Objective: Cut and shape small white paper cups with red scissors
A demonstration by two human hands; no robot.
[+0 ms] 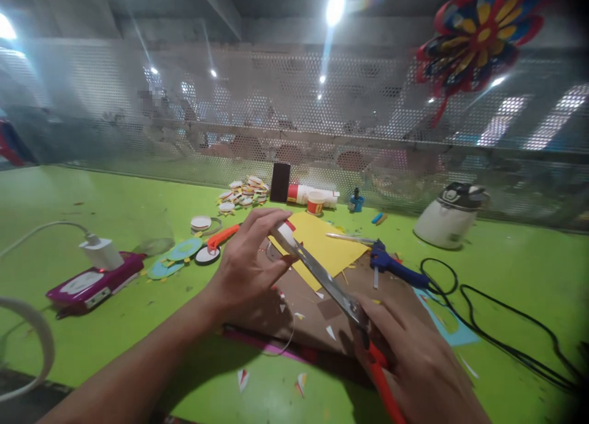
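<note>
My right hand (414, 356) is wrapped round the red handles of a pair of scissors (329, 284), whose metal blades point up and to the left. The blade tips lie against a small white paper piece with a red edge (286, 231). Between thumb and fingers, my left hand (242, 261) pinches that piece, partly hiding it. Beneath both hands is a brown board (299, 301) strewn with paper scraps. A yellow sheet (324, 243) lies on its far part. Beside my left hand is an orange-handled tool (223, 235).
A blue glue gun (396, 267) with a black cord lies at right, near a white kettle-like container (446, 218). Behind stand a phone (280, 182) and a paper cup (315, 202). A purple power strip (96, 283) with a white plug sits left.
</note>
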